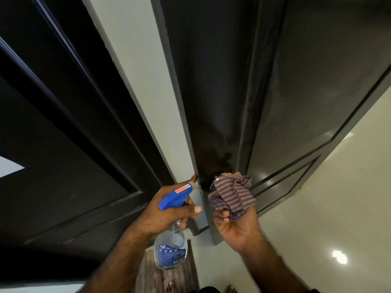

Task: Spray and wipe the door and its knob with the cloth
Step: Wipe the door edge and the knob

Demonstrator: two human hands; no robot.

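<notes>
I see my left hand (167, 210) curled tight around the neck of the spray bottle (171, 240), one finger hooked over the trigger under the blue spray head (176, 196), whose nozzle points at the edge of the dark door (213, 98), just left of the knob (216, 179). The clear body of the bottle hangs below that hand. My right hand (234, 225) has its fingers folded closed on the bunched striped cloth (231, 195), which rises above the fingertips and presses over the knob, so I make out only a sliver of metal at the cloth's upper left. A wet-looking dark patch sits on the door just above the knob. Below the knob lies a ribbed mat (167, 278) on the pale floor (338, 208).
</notes>
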